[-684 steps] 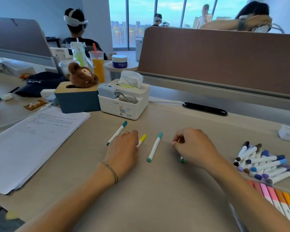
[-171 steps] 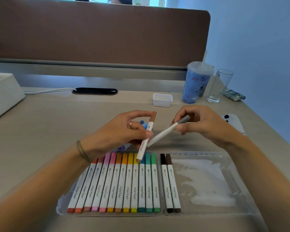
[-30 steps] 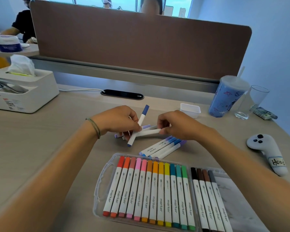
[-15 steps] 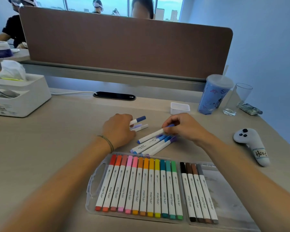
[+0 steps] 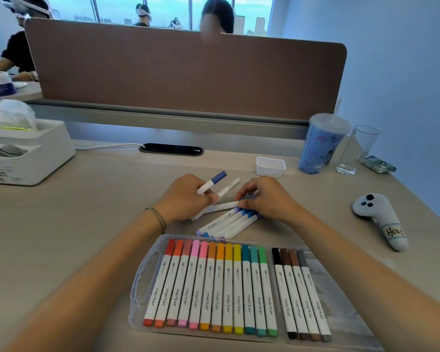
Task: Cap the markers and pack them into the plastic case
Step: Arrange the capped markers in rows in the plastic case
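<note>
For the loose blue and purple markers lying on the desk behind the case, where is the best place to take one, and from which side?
Judging by how they lie: take the nearest loose marker at the middle of its white barrel, from above, thumb and finger across its width. The markers lie flat, side by side and touching, so a side approach is blocked. The right hand covers their far ends.

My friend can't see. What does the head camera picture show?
The left hand holds two markers while the right hand touches loose blue and purple markers on a desk. Nearer, an open plastic case holds sixteen capped markers.
</note>
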`<act>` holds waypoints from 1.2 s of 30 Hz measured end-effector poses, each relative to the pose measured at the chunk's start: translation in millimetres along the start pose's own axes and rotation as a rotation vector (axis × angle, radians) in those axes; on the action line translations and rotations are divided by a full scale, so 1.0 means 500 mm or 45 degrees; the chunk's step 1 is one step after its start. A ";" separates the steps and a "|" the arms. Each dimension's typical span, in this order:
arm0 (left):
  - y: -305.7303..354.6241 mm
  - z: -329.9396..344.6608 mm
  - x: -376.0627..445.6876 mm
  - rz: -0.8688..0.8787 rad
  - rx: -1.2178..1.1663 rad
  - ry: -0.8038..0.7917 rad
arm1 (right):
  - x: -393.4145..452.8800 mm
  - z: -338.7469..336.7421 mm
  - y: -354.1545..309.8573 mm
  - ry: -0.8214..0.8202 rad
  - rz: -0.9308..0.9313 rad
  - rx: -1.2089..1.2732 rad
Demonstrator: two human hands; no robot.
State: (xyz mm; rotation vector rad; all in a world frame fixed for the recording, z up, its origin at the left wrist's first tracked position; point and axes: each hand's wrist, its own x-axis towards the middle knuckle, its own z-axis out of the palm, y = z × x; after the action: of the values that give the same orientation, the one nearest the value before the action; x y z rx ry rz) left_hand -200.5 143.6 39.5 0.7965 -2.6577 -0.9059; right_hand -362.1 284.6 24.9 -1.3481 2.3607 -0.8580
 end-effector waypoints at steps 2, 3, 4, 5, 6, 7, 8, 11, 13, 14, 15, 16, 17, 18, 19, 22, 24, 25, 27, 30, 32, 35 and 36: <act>0.026 -0.001 -0.014 0.013 -0.183 -0.091 | -0.017 -0.011 -0.003 -0.003 -0.002 0.199; 0.038 0.000 -0.022 0.011 -0.262 -0.128 | -0.030 -0.018 -0.005 -0.013 0.000 0.315; 0.049 0.002 -0.030 0.007 -0.328 -0.159 | -0.043 -0.025 -0.008 -0.024 0.001 0.429; 0.060 0.004 -0.036 0.010 -0.368 -0.187 | -0.058 -0.029 -0.009 -0.026 -0.001 0.533; 0.072 0.007 -0.044 0.019 -0.384 -0.215 | -0.074 -0.032 -0.010 -0.016 -0.007 0.626; 0.084 0.011 -0.051 0.031 -0.386 -0.243 | -0.093 -0.034 -0.011 0.005 -0.016 0.707; 0.100 0.017 -0.059 0.046 -0.383 -0.268 | -0.114 -0.036 -0.011 0.033 -0.027 0.778; 0.140 0.037 -0.087 0.081 -0.404 -0.310 | -0.172 -0.053 -0.003 0.126 -0.035 0.936; 0.163 0.050 -0.104 0.045 -0.593 -0.398 | -0.207 -0.075 0.015 0.167 -0.011 1.028; 0.175 0.055 -0.113 0.029 -0.689 -0.446 | -0.223 -0.088 0.026 0.178 0.011 1.067; 0.187 0.061 -0.120 0.017 -0.771 -0.486 | -0.239 -0.101 0.037 0.177 0.032 1.088; 0.199 0.067 -0.126 0.008 -0.854 -0.526 | -0.254 -0.113 0.047 0.164 0.047 1.092; 0.212 0.076 -0.131 0.003 -0.932 -0.561 | -0.268 -0.122 0.056 0.146 0.059 1.087; 0.225 0.086 -0.134 -0.005 -0.983 -0.579 | -0.279 -0.130 0.063 0.136 0.070 1.077; 0.236 0.097 -0.136 -0.007 -0.980 -0.565 | -0.288 -0.138 0.070 0.136 0.080 1.063; 0.264 0.131 -0.132 0.033 -0.828 -0.473 | -0.305 -0.152 0.087 0.171 0.099 1.051; 0.270 0.150 -0.131 0.004 -0.859 -0.462 | -0.313 -0.154 0.096 0.203 0.118 1.093; 0.270 0.158 -0.132 -0.001 -0.877 -0.457 | -0.316 -0.154 0.100 0.218 0.132 1.121; 0.266 0.168 -0.132 0.013 -0.856 -0.435 | -0.320 -0.153 0.105 0.225 0.161 1.151; 0.261 0.169 -0.131 0.057 -0.780 -0.451 | -0.323 -0.156 0.104 0.194 0.177 1.115; 0.257 0.168 -0.130 0.091 -0.746 -0.482 | -0.323 -0.157 0.101 0.178 0.183 1.087; 0.250 0.173 -0.129 0.152 -0.644 -0.497 | -0.326 -0.153 0.101 0.149 0.239 1.017; 0.249 0.175 -0.129 0.168 -0.606 -0.495 | -0.327 -0.152 0.101 0.128 0.274 0.996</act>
State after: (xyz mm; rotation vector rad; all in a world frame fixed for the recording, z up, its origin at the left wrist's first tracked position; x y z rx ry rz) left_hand -231.9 305.7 45.4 0.3557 -2.5721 -1.7096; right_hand -350.7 470.4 45.9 -0.7266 1.8418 -1.5719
